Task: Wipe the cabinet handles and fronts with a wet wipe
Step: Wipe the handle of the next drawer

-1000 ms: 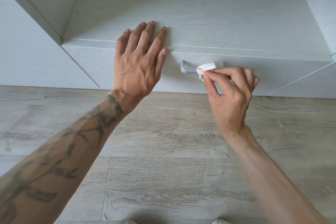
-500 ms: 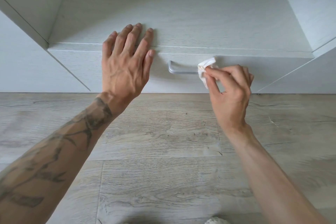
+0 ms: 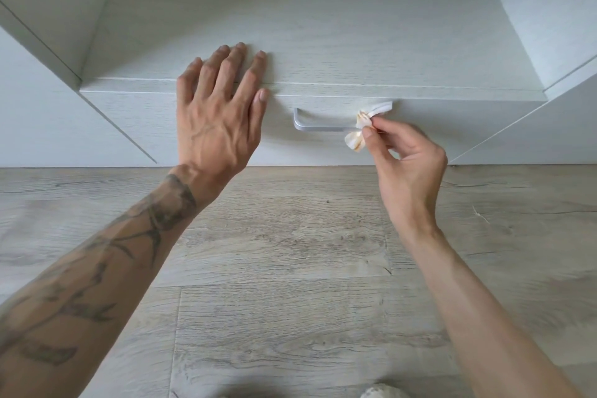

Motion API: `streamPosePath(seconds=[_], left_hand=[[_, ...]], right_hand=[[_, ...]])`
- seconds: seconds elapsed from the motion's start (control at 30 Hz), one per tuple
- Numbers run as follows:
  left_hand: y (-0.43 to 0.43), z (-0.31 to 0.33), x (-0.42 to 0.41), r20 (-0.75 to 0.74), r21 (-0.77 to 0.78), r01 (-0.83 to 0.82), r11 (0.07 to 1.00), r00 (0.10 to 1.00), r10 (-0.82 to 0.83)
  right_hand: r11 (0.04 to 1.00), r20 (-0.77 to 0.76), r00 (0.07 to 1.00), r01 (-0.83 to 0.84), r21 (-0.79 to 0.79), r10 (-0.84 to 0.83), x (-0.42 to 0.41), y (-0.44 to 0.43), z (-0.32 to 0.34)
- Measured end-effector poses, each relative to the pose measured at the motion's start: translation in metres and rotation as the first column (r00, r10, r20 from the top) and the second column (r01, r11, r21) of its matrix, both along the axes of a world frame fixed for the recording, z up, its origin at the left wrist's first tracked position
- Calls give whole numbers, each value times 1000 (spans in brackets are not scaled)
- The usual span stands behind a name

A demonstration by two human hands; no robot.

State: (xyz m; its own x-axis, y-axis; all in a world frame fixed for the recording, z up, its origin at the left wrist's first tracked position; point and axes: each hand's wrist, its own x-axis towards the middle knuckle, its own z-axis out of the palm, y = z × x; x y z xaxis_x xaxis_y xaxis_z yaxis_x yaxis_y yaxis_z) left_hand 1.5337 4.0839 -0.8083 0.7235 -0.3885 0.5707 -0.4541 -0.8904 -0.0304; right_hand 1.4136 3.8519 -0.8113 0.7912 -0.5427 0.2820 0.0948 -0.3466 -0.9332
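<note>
White, brown-stained wipe (image 3: 358, 136); silver handle (image 3: 319, 128)

The left hand (image 3: 219, 119) lies flat with fingers spread on the white cabinet front (image 3: 339, 42), across the seam above the drawer. The right hand (image 3: 407, 165) pinches a crumpled wet wipe (image 3: 361, 126) — stained yellowish — looped around the right end of the silver handle (image 3: 316, 127). Below runs a grey wood-grain floor (image 3: 290, 252).

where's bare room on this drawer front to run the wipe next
Bare: the drawer front left of the left hand, and the strip under the handle. Crowded: the handle's right end, where the right hand pinches the wipe.
</note>
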Motion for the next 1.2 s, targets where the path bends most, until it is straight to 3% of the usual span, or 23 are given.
streamPosePath(seconds=[0.17, 0.33, 0.43, 0.63, 0.83, 1.03, 1.2], left_hand=[[0, 0, 0, -2, -8, 0, 1000, 1000, 0], [0, 0, 0, 4, -12, 4, 1000, 1000, -4], [0, 0, 0, 5, -12, 1, 1000, 1000, -1], [0, 0, 0, 0, -10, 3, 1000, 1000, -3], [0, 0, 2, 1, -7, 2, 1000, 1000, -2], [0, -2, 3, 7, 1, -6, 1000, 1000, 6], [-1, -2, 4, 18, 8, -9, 1000, 1000, 9]], right_hand=[[1000, 8, 1000, 3, 16, -3, 9, -2, 4], [997, 17, 999, -35, -72, 36, -6, -1, 4], [1000, 35, 999, -27, 16, 27, -3, -8, 7], [1000, -25, 1000, -18, -22, 18, -6, -2, 1], [966, 49, 999, 31, -258, -19, -4, -6, 0], [838, 86, 996, 20, -545, 32, 6, 10, 1], [783, 79, 996, 20, -622, 38, 15, 27, 4]])
